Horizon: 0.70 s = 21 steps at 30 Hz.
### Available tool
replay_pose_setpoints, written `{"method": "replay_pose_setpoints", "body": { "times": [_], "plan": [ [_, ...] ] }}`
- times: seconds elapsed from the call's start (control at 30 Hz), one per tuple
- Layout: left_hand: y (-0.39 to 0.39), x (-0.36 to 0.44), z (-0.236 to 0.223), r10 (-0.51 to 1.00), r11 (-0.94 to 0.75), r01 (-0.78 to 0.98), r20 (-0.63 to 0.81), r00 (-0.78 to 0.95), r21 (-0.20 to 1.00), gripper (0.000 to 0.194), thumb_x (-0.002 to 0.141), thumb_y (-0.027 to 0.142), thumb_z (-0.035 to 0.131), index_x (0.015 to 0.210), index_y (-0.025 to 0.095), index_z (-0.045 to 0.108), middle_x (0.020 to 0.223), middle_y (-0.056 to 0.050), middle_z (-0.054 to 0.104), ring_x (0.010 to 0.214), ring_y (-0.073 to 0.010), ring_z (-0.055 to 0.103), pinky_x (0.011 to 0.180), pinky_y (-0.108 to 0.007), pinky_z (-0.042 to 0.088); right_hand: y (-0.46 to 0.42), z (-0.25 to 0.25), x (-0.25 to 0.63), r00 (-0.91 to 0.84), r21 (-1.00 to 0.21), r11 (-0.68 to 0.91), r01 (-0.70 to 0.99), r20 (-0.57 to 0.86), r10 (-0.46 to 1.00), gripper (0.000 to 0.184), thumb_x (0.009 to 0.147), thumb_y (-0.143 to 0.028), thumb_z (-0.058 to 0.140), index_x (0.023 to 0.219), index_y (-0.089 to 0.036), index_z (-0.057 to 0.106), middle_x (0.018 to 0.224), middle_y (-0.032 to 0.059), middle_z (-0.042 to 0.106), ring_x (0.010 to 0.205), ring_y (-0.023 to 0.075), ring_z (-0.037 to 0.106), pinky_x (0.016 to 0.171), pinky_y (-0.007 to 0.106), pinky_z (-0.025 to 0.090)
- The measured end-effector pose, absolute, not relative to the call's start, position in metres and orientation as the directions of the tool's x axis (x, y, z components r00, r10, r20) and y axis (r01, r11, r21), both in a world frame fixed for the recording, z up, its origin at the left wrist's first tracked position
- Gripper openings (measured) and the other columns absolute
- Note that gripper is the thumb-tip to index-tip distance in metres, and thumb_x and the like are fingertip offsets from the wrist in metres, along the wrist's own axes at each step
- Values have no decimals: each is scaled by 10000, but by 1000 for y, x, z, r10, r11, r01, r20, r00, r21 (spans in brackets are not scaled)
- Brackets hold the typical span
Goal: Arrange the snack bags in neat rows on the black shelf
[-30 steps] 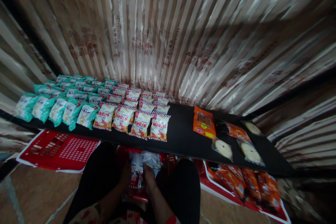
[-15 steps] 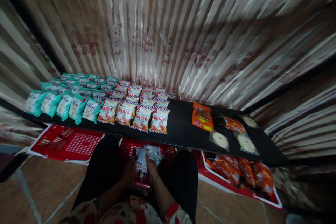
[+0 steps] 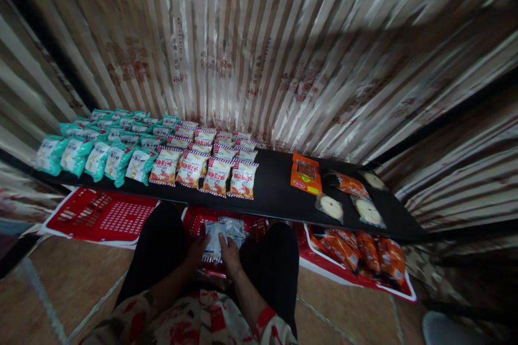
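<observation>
Between my knees, my left hand (image 3: 197, 252) and my right hand (image 3: 230, 257) grip a silvery-white snack bag (image 3: 212, 242) with a striped lower edge. The left fingers are closed on its left side, and the right thumb presses on its face. More pale packets (image 3: 234, 227) lie just beyond it in a red basket (image 3: 193, 218). On the black shelf (image 3: 275, 183) ahead stand rows of white-and-orange snack bags (image 3: 243, 179) with striped edges. Left of them are rows of teal-and-white bags (image 3: 141, 166).
An orange packet (image 3: 306, 173), round pale packaged items (image 3: 331, 207) and a dark-and-orange packet (image 3: 350, 184) lie on the shelf's right part. Below, a red basket (image 3: 408, 292) holds orange packets (image 3: 369, 252). Another red basket (image 3: 129, 221) is at left. A striped curtain (image 3: 259, 54) hangs behind.
The held bag has turned flatter and sits slightly further left, with both hands still on it. The whole view has shifted a little; the shelf goods stay in place.
</observation>
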<state>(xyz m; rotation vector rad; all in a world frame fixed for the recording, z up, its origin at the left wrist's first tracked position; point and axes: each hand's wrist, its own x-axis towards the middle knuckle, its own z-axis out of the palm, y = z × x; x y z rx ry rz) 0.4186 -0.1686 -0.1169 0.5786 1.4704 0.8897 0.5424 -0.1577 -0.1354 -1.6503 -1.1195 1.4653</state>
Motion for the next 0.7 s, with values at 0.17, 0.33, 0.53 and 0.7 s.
{"method": "replay_pose_setpoints", "body": {
  "times": [0.17, 0.33, 0.53, 0.7],
  "plan": [
    [-171, 417, -120, 801, 567, -194, -591, -98, 800, 506, 605, 557, 666, 851, 115, 647, 678, -79, 697, 747, -260, 668, 680, -331, 524, -165, -123, 541, -31, -894, -367, 257, -388, 921, 589, 729, -638, 454, 976, -131, 622, 978, 129, 678, 947, 266, 613, 817, 336, 450],
    [-171, 414, -122, 799, 558, -180, -583, -146, 810, 484, 598, 525, 688, 875, 133, 628, 731, -94, 704, 789, -267, 667, 685, -327, 522, -169, -117, 538, -62, -896, -374, 240, -399, 915, 588, 744, -629, 441, 1028, -140, 602, 1043, 123, 657, 982, 255, 599, 845, 328, 439],
    [-174, 414, -123, 833, 508, -140, -526, -170, 850, 579, 534, 590, 670, 881, 136, 582, 765, -97, 692, 842, -288, 648, 696, -341, 511, -168, -114, 540, -73, -863, -461, 205, -483, 872, 584, 736, -657, 430, 995, -173, 628, 945, 84, 680, 947, 249, 604, 790, 325, 455],
    [-178, 414, -119, 868, 454, -98, -464, -173, 886, 586, 500, 621, 652, 850, 159, 567, 784, -66, 679, 803, -258, 637, 702, -330, 497, -165, -110, 539, -77, -863, -488, 129, -500, 863, 601, 724, -681, 417, 875, -145, 642, 803, 73, 684, 833, 226, 624, 710, 302, 471]
  ]
}}
